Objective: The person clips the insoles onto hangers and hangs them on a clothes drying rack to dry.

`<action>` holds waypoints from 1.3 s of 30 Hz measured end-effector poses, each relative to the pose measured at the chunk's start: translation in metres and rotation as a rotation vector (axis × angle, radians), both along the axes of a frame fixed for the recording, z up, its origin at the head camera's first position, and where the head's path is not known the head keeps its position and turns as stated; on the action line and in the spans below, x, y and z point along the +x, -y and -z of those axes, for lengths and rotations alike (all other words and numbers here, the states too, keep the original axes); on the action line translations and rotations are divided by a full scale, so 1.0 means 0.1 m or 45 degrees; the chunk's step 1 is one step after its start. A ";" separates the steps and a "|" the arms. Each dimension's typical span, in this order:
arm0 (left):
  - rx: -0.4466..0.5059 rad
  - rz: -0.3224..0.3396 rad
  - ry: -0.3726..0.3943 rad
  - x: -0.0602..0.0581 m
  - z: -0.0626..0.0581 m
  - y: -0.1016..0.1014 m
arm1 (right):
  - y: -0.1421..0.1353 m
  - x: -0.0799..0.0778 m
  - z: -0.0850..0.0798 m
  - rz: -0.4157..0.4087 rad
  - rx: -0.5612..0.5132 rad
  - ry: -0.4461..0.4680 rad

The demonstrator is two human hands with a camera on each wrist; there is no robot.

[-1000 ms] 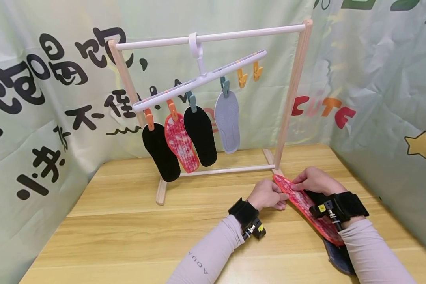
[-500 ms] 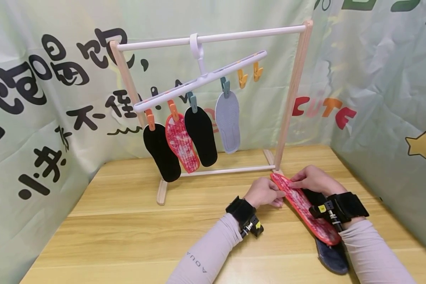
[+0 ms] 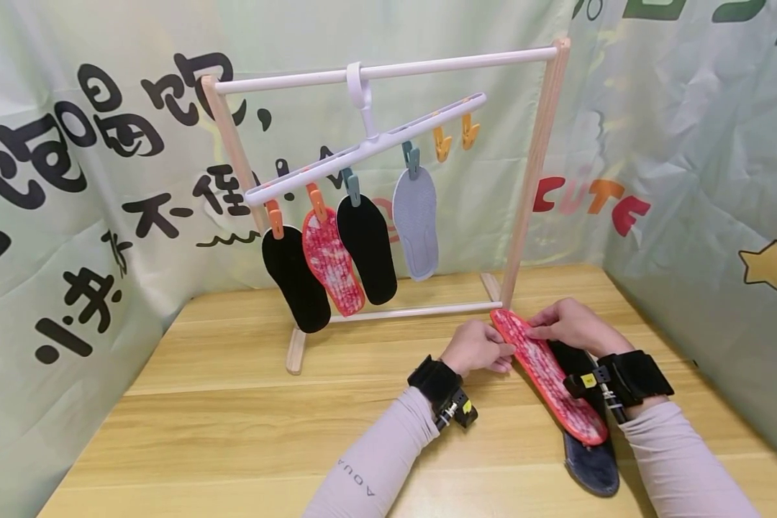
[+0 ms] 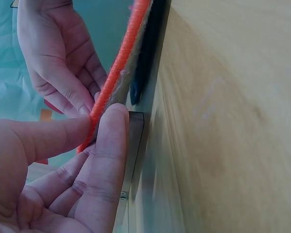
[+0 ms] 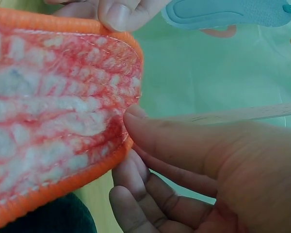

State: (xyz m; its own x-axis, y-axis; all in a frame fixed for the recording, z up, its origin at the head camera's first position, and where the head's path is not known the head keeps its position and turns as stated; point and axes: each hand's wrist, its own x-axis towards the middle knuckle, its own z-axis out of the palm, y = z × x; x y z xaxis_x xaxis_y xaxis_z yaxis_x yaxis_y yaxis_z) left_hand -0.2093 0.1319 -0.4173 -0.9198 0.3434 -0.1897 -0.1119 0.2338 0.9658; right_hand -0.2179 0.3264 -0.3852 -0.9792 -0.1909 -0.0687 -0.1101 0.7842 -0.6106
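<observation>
A red-and-white patterned insole with an orange-red rim (image 3: 550, 385) is held at its far end by both hands. My left hand (image 3: 475, 347) pinches its left edge between thumb and forefinger, clearly so in the left wrist view. On the right edge, my right hand (image 3: 575, 327) grips the insole (image 5: 63, 107) with the thumb on top and fingers below. Beneath it lies a dark insole (image 3: 592, 467), partly covered; whether the two touch is hard to tell.
Behind the hands stands a wooden rack (image 3: 544, 144). A tilted white hanger (image 3: 395, 137) hangs there with black (image 3: 365, 248), red and pale grey insoles (image 3: 416, 223) in clips. Two yellow clips (image 3: 469, 133) hold nothing. Printed fabric walls surround the wooden table (image 3: 233, 446).
Both hands have kept hold of the red insole while it shifted slightly left and away from me. More of the dark insole under it shows, and its near end has moved left too.
</observation>
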 end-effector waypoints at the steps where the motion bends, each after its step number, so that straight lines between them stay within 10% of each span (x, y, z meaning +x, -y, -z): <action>1: 0.004 -0.006 0.005 0.00 0.00 0.00 | 0.00 0.00 0.00 0.002 0.001 -0.004; 39: 0.097 -0.012 -0.064 -0.12 -0.12 0.16 | 0.07 0.01 -0.07 0.096 -0.234 0.036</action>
State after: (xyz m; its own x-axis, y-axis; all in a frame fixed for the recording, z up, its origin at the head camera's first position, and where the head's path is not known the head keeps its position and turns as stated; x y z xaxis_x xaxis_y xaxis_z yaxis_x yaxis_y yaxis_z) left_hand -0.2217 0.1159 -0.4053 -0.9309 0.3461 -0.1167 -0.0644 0.1587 0.9852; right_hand -0.2165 0.3196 -0.3784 -0.9893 -0.1292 -0.0672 -0.0361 0.6648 -0.7461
